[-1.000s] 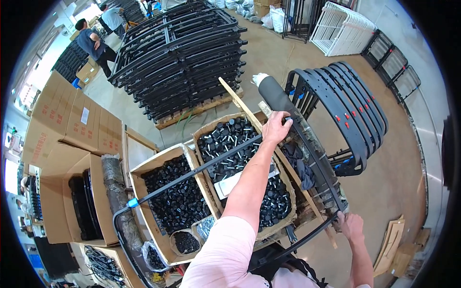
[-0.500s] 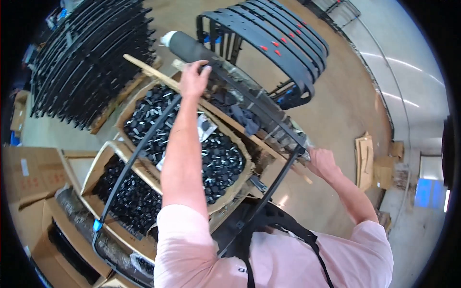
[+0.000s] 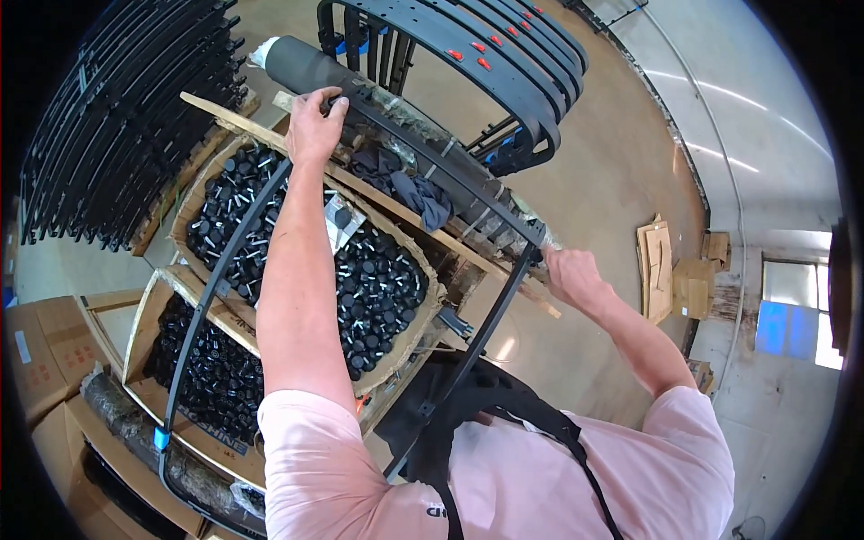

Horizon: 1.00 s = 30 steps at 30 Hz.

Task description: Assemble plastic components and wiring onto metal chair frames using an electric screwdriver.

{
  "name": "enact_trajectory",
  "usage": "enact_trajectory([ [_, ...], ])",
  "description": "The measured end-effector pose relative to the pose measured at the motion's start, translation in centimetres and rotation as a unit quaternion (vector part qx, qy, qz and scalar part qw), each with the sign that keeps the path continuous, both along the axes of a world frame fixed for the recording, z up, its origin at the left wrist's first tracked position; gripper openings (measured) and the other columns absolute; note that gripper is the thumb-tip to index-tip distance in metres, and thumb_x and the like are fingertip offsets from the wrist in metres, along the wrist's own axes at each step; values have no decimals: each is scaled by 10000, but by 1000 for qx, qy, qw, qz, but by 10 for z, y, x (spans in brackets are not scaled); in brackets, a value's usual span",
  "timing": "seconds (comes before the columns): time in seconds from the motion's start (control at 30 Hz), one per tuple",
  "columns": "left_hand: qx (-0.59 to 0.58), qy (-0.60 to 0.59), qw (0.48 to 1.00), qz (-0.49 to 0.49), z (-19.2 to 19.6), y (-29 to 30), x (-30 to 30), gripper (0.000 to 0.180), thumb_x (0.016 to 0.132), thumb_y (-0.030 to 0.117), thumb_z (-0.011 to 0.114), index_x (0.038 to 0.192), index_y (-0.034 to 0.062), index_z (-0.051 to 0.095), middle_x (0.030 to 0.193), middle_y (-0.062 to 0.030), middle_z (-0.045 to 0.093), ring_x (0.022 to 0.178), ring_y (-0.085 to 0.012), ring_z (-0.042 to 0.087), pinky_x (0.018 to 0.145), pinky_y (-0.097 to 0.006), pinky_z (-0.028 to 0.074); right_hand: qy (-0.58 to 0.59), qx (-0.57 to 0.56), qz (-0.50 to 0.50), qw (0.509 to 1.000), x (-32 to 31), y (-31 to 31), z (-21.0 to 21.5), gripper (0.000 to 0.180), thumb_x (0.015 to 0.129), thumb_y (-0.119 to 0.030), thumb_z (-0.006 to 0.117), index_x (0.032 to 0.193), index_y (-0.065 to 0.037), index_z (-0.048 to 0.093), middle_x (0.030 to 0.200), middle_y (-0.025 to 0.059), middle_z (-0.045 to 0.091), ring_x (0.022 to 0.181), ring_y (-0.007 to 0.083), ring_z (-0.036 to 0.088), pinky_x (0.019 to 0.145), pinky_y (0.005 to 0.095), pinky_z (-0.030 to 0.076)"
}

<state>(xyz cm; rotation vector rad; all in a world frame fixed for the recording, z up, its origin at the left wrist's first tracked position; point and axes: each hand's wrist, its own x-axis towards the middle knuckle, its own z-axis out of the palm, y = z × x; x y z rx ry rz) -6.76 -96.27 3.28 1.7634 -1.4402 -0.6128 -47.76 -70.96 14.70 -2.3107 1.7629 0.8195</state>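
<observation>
A black metal frame [image 3: 447,171] with bent side bars lies slanting across the bins in front of me. At its far left corner my left hand [image 3: 315,129] is closed, thumb and fingers pinched around a dark part of the corner. Beside the right corner, my right hand [image 3: 573,277] has its fingers curled inward; whatever they hold is hidden. Under my left forearm sits a carton of black round-headed screw feet [image 3: 373,297] with shiny stems. A nearer carton holds small black parts [image 3: 216,369]. A blue clip [image 3: 162,438] is on the frame's left bar.
Stacked black frames [image 3: 117,117] stand at the far left. Beyond the dark roll [image 3: 301,65] are more curved black frames [image 3: 468,36] with red pieces. A dark cloth [image 3: 421,198] lies beside a wooden slat [image 3: 229,120]. Flattened cardboard [image 3: 655,270] leans at the right.
The whole view has shifted, so frame, bins and hands appear further left and slightly higher. Both hands stay at the same corners of the frame.
</observation>
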Motion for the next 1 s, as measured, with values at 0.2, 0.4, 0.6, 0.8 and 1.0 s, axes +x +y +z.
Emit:
enact_trajectory([
  [0.2,-25,20,999,-21,-13,-3,9,308,1005,351,669,1303,312,732,1322,-38,671,1205,-270,670,1027,-425,519,1,-9,10,1000,-3,-2,-3,189,900,-144,610,1028,-21,672,846,187,736,801,385,745,677,504,587],
  [0.4,41,52,998,-18,-3,-4,5,306,1055,330,561,1314,320,723,1387,-33,674,1263,-300,652,1049,-433,509,1,-1,-2,1000,3,-6,2,260,878,-124,635,1100,3,589,847,204,729,765,407,732,652,516,579],
  [0.6,-6,14,1000,-10,-2,-4,3,281,984,389,686,1242,313,767,1283,-77,677,1197,-289,668,1034,-433,518,-76,-47,13,996,3,-9,-6,309,926,-237,683,1070,20,589,805,216,718,770,435,723,666,532,572],
  [0.8,-59,81,994,-45,-19,-5,18,445,1048,249,583,1489,315,585,1372,-8,717,1270,-298,668,1077,-421,512,-75,-41,-57,995,17,-11,-10,408,1000,-378,645,974,29,624,785,251,724,783,437,733,691,543,574],
  [1.0,57,-30,997,-49,26,-7,9,997,871,531,798,1659,160,312,1496,-80,641,1326,-360,631,1118,-469,483,-68,-50,-74,994,19,-10,-16,451,1007,-410,614,922,31,649,773,260,724,769,439,735,706,539,586],
])
